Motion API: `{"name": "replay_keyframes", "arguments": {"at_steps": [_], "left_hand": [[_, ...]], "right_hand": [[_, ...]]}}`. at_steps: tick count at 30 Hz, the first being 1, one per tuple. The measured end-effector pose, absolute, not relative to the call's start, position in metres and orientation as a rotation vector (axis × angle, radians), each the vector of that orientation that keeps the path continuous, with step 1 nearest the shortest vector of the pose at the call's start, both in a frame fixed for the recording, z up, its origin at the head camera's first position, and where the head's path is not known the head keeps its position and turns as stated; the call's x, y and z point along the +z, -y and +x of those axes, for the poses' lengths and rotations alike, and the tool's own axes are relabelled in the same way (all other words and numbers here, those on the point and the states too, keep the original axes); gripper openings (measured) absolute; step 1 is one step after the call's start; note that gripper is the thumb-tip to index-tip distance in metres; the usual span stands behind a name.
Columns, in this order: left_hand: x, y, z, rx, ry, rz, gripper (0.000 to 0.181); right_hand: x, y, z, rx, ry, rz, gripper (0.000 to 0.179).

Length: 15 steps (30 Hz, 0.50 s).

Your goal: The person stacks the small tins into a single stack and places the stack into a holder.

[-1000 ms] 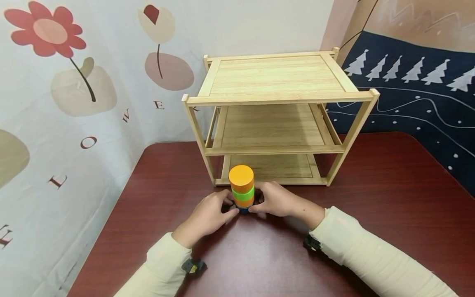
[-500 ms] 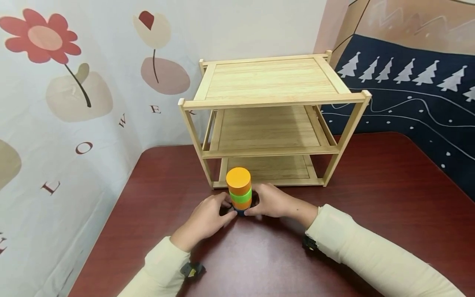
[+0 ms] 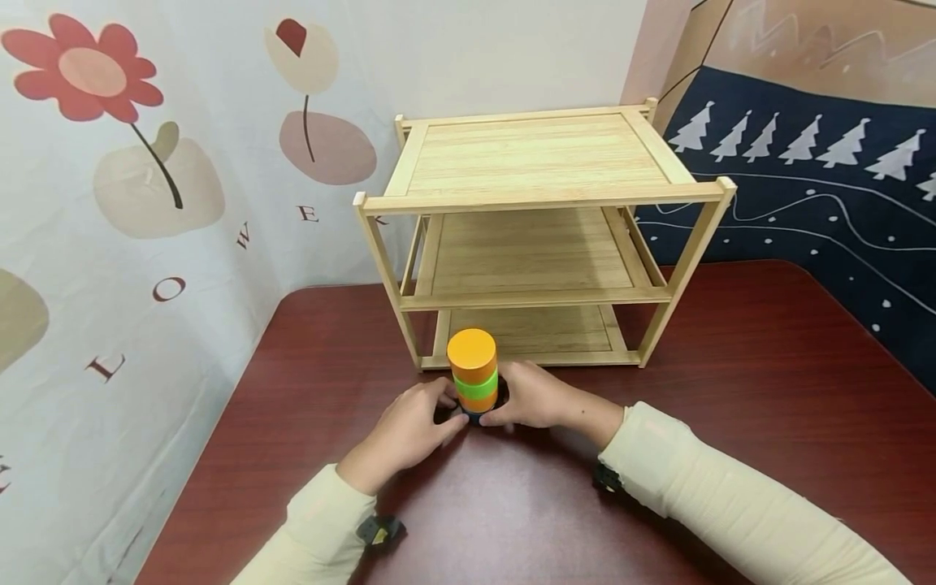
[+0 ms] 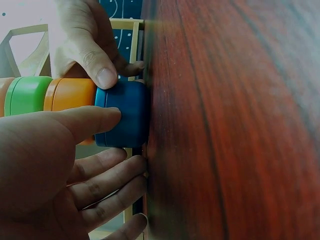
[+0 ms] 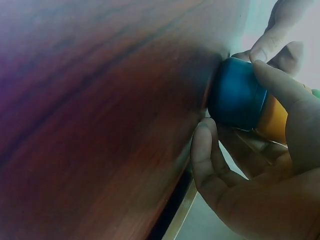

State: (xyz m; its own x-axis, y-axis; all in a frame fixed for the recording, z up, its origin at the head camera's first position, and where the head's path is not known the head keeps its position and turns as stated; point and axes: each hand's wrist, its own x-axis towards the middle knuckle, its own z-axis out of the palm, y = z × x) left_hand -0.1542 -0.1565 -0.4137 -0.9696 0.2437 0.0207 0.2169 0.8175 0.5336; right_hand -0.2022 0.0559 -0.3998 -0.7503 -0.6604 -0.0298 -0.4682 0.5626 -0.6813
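A round stack stands upright on the table in the head view, with an orange container (image 3: pixel 472 351) on top. Below it come a green container (image 3: pixel 477 386), another orange container (image 3: pixel 478 402) and a dark blue container (image 4: pixel 129 117) at the base, against the tabletop. My left hand (image 3: pixel 413 418) holds the blue container from the left, thumb pressed on its front and fingers round behind. From the right, my right hand (image 3: pixel 537 396) grips the same piece, its thumb (image 5: pixel 272 80) on the blue side. Both thumb tips are close together at the front.
A three-tier pale wooden shelf (image 3: pixel 544 154) stands directly behind the stack, its front bottom rail close to the hands. The dark red table (image 3: pixel 497 504) extends to both sides. Printed cloths hang at the left (image 3: pixel 146 325) and right (image 3: pixel 804 187).
The head view has shifted slightly. Both hands stay at the blue base container, and the stack keeps its place before the shelf.
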Motion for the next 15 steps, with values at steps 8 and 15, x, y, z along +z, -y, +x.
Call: {"name": "replay_keyframes", "arguments": {"at_steps": [8,15], "left_hand": [[-0.4134,0.1567,-0.1542,0.855,-2.948,0.373,0.022],[-0.4135,0.1563,-0.1548,0.852,-2.954,0.383,0.024]], "right_hand": [[-0.3991,-0.0559,-0.2019,-0.999,-2.479,-0.929,0.042],[-0.4006,-0.0587,-0.2023,-0.991,-2.511,-0.967,0.044]]}}
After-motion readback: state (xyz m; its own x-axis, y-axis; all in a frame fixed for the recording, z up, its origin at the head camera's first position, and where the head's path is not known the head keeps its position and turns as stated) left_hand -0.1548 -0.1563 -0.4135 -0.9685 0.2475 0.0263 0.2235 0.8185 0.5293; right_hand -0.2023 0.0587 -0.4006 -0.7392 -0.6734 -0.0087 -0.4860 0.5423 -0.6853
